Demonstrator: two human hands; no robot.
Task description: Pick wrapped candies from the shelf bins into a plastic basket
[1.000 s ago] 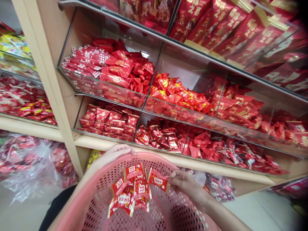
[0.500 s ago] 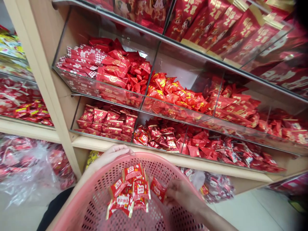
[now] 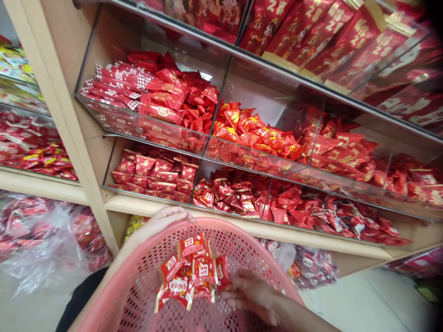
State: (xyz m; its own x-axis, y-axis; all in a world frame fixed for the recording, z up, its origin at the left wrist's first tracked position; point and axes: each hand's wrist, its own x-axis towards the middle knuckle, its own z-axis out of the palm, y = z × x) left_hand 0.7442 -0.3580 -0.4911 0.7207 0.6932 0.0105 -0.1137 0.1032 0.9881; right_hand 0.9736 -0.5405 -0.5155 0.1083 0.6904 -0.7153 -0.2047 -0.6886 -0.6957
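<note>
A pink perforated plastic basket fills the lower middle of the view. My left hand is closed over its far rim, to the left. Inside the basket lies a small pile of red candy packets with gold edges and white labels. One more red candy packet rests against the pile's right side. Beside that packet, inside the basket, my right hand has its fingers apart. Its fingertips are at the packet's lower right edge; whether they touch is unclear.
Ahead, a wooden shelf carries clear-fronted bins of red-wrapped sweets. Larger red bags stand above. Plastic bags of red packets sit low at the left, and another bag lies under the shelf at right.
The rightmost candy packet has moved left against the pile and turned more upright. My right hand has shifted slightly left and down, and its fingers have loosened. My left hand stays on the rim.
</note>
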